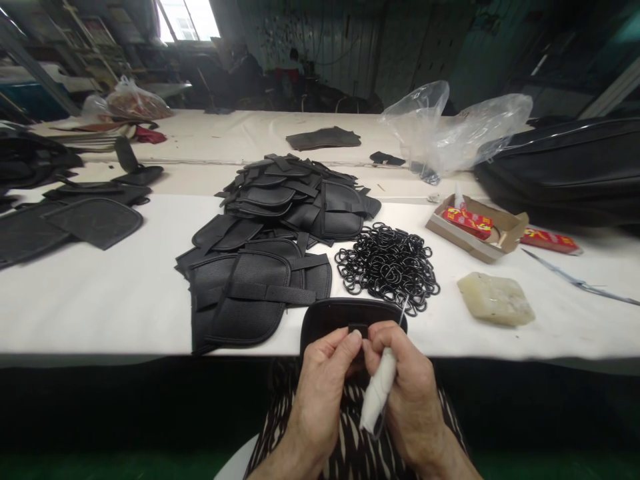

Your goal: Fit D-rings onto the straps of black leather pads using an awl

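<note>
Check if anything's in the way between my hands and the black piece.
Nothing visible stands between them: the left hand and right hand have their fingertips right at the black piece. The right hand also grips a white-handled tool, its thin shaft pointing toward the rings, which lie beyond the piece.

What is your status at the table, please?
Left hand pinching black piece. Right hand close by, gripping white-handled tool. Ring pile just beyond, not blocking.
</note>
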`<action>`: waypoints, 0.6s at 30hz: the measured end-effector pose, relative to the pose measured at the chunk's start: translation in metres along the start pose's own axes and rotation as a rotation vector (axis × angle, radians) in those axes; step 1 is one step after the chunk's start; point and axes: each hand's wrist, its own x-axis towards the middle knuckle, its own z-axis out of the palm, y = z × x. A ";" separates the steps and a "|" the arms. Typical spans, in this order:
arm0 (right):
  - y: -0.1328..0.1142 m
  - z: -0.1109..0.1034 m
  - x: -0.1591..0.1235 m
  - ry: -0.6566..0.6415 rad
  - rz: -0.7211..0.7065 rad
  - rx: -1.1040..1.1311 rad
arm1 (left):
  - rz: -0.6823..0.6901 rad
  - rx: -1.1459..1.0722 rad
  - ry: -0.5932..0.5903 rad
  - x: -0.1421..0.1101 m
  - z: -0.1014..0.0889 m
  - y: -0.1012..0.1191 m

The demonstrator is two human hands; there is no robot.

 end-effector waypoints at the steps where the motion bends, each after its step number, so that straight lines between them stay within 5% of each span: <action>1: 0.000 0.000 0.000 0.004 -0.010 0.002 | -0.017 -0.017 -0.002 0.000 -0.001 0.001; 11: 0.005 -0.002 -0.008 -0.068 -0.083 -0.045 | -0.182 -0.095 -0.070 -0.005 -0.009 0.013; 18: 0.000 -0.007 0.010 -0.068 -0.157 -0.049 | -0.093 -0.002 -0.167 0.001 0.001 0.029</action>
